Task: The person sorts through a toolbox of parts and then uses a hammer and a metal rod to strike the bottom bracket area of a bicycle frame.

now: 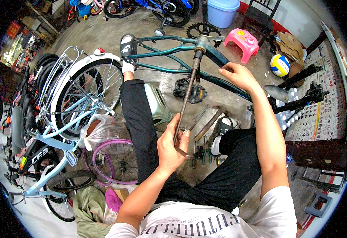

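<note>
Bright light glints on the teal bicycle frame and the near white T-shirt, while fisheye distortion bows the right-hand printed chart.

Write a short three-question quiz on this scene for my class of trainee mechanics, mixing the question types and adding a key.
1. Which of the person's hands grips the long metal bar?
2. True or false: in the picture, the pink stool stands to the left of the ball.
3. What colour is the bicycle frame at the bar's upper end?
A) red
B) dark teal
C) yellow

Key: 1. The left hand. 2. True. 3. B.
</note>
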